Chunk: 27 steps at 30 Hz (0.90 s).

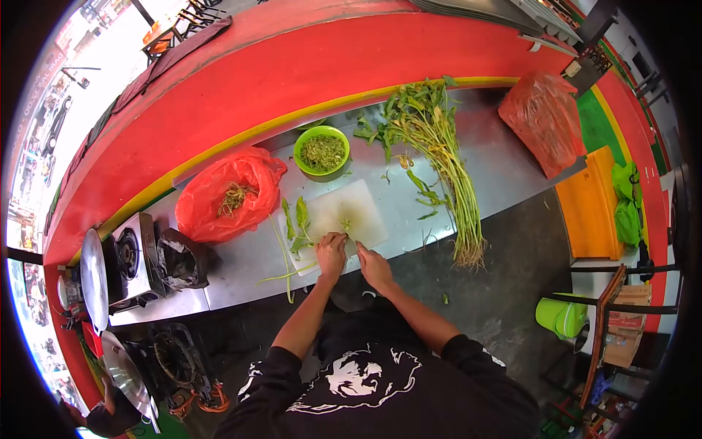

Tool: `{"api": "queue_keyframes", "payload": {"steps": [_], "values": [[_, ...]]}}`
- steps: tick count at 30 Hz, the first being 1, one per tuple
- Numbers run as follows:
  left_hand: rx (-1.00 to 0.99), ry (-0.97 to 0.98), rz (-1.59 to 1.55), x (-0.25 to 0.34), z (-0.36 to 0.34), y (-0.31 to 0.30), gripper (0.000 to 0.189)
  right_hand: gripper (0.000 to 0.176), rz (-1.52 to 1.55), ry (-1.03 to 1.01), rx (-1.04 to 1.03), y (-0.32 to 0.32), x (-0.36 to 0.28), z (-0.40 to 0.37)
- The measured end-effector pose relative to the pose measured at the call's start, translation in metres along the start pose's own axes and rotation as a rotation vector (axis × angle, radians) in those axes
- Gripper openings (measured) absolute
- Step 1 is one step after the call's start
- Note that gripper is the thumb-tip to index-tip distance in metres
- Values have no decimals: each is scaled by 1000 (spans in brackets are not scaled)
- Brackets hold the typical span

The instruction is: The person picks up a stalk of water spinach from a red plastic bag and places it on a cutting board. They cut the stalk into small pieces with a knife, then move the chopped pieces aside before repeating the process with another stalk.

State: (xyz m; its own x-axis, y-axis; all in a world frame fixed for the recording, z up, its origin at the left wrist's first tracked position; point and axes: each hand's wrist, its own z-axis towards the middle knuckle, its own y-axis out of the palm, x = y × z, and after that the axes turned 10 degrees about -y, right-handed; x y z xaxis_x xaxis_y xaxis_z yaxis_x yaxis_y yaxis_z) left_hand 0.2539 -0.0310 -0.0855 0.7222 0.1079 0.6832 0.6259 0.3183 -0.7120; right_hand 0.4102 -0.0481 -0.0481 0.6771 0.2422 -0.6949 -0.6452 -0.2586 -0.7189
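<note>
While your left hand [331,254] is closed on the greens [346,222] around the middle of the white board [365,197], curl its fingertips away from the knife [352,238] that your right hand [375,269] grips.

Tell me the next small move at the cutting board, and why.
Probably one small slice: the right hand appears to grip a knife beside small greens on the cutting board, the left hand rests close by, and leafy stems there look uncut.
</note>
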Motion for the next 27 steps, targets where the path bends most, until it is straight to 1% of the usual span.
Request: {"api": "queue_keyframes", "payload": {"steps": [2, 4, 5, 9, 12, 15, 18, 22, 23, 25, 27], "values": [[-1, -4, -9, 4, 2, -2, 14, 35, 26, -25, 29, 4, 0, 8], [-20, -26, -39, 1, 5, -1, 13, 35, 58, -13, 0, 1, -4, 11], [-16, -27, -33, 1, 4, 0, 12, 34, 50, 35, -39, -3, -5, 8], [20, 1, -32, 1, 2, 1, 10, 35, 3, 26, -18, 1, -1, -3], [30, 7, -47, 0, -1, 1, 16, 36, -11, 46, -17, 4, -2, 2], [9, -6, -44, 1, -3, 1, 19, 35, 50, 57, -25, -3, -3, 4], [-29, -38, -76, 1, 2, 0, 16, 34, 66, 100, -60, -9, -3, -5], [-14, -25, -39, 2, 1, 0, 14, 35, 19, -16, 18, -2, 2, -7], [-7, -13, -57, 4, -1, 0, 13, 35, -36, -9, -16, 1, 3, -2], [34, 35, -52, 6, -1, -1, 10, 37, -20, 1, -38, 1, 1, 9], [21, 25, -47, 6, 4, -1, 10, 37, 12, 7, -40, 1, -1, 14]]}}
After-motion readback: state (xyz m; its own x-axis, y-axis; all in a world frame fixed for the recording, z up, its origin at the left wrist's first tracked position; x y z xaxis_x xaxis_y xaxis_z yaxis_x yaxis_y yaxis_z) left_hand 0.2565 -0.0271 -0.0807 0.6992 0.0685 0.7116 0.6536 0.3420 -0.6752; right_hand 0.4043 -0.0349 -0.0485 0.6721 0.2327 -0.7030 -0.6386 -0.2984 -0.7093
